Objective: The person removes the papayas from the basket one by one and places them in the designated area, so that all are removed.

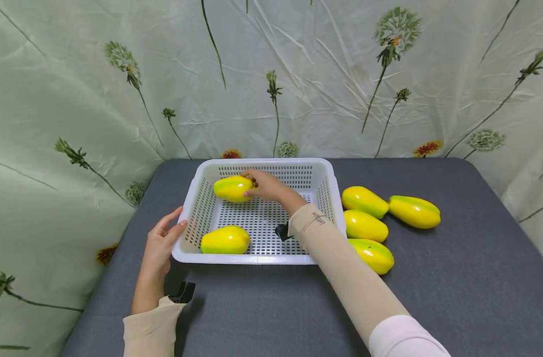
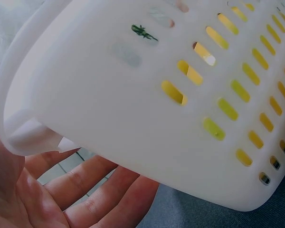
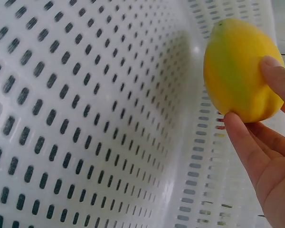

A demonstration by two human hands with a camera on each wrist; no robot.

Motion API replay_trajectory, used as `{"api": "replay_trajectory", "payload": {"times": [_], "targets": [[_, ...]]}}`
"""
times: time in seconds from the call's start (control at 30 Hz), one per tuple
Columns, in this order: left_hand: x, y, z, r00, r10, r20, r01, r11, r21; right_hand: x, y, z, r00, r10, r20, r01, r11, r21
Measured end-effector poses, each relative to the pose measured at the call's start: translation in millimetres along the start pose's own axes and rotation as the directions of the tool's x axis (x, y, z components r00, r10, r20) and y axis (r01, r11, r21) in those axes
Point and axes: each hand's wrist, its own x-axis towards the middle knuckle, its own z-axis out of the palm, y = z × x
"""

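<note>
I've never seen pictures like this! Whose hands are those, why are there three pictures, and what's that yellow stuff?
There's no robot here: each grip is just a person's bare hand. The big picture comes from a camera on the person's head, looking forward and down. The other two come from cameras on the left and right wrists, so things look close up.

On the grey tabletop sits a white basket full of little holes. The right grip holds a held papaya, yellow with some green, inside the basket. A second papaya lies at its near left. Four more papayas lie to the right of the basket. They look like papayas, but I can't tell whether they're real. The left grip touches the basket's left edge.
</note>
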Motion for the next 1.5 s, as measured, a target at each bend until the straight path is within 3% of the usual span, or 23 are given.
{"api": "replay_trajectory", "payload": {"times": [0.37, 0.77, 1.23, 1.5], "targets": [[-0.5, 1.1, 0.0, 1.0, -0.003, 0.0, 0.003, 1.0, -0.021, -16.7, -8, -19, 0.994, -0.091, -0.054, 0.1, 0.975, 0.199], [0.1, 3.3, -0.4, 1.0, 0.013, 0.007, -0.013, 0.999, -0.043, -34.4, -11, -35, 0.984, -0.127, -0.126, 0.151, 0.968, 0.202], [0.1, 1.9, 0.2, 1.0, -0.016, -0.005, 0.016, 1.0, 0.008, -60.1, -11, -50, 0.962, -0.179, -0.204, 0.22, 0.954, 0.202], [-0.6, 0.5, 0.4, 1.0, -0.018, -0.011, 0.018, 1.0, 0.013, -78.5, -6, -60, 0.962, -0.166, -0.217, 0.213, 0.953, 0.213]]}}
